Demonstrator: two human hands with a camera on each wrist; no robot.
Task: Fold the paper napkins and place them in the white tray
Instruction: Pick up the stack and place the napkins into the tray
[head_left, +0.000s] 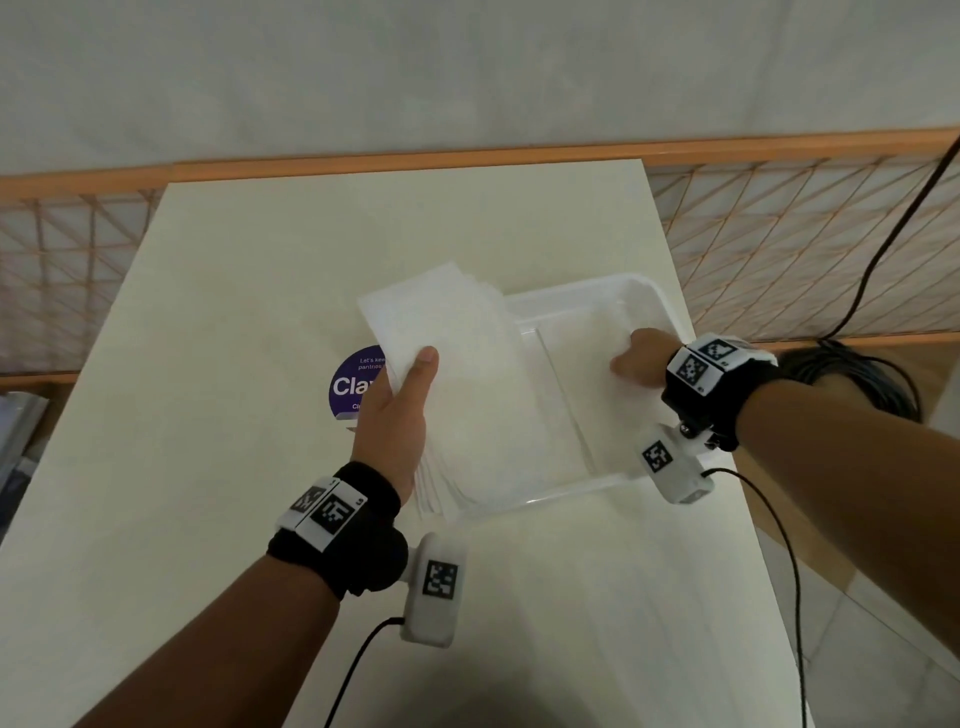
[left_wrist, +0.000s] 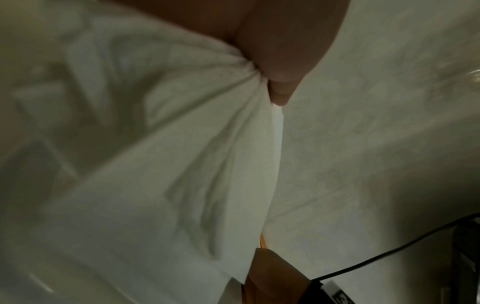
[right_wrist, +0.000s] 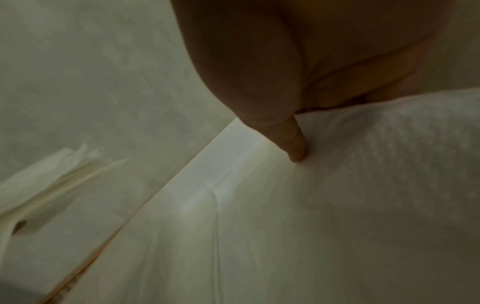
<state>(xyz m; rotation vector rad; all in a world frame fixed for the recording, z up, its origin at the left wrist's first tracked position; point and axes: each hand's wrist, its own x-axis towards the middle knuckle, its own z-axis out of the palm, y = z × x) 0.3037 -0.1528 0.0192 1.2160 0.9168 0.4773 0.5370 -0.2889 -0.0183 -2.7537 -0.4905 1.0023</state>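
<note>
A loose stack of white paper napkins (head_left: 457, 364) hangs over the left end of the white tray (head_left: 667, 306). My left hand (head_left: 410, 379) grips it, thumb on top and fingers underneath. In the left wrist view the thumb (left_wrist: 280, 80) bunches the napkin paper (left_wrist: 182, 164) into creases. My right hand (head_left: 636, 358) is inside the tray, knuckles up and fingers curled down on a folded napkin (head_left: 576, 374) lying there. In the right wrist view the thumb (right_wrist: 296, 150) presses that napkin (right_wrist: 363, 185), which rises between thumb and fingers; the fingertips are hidden.
A round purple sticker (head_left: 350, 387) lies on the cream table (head_left: 208, 415), partly under my left hand. A black cable (head_left: 883, 244) and its coil (head_left: 857, 379) lie off the table's right edge. A wooden lattice screen (head_left: 805, 249) stands behind.
</note>
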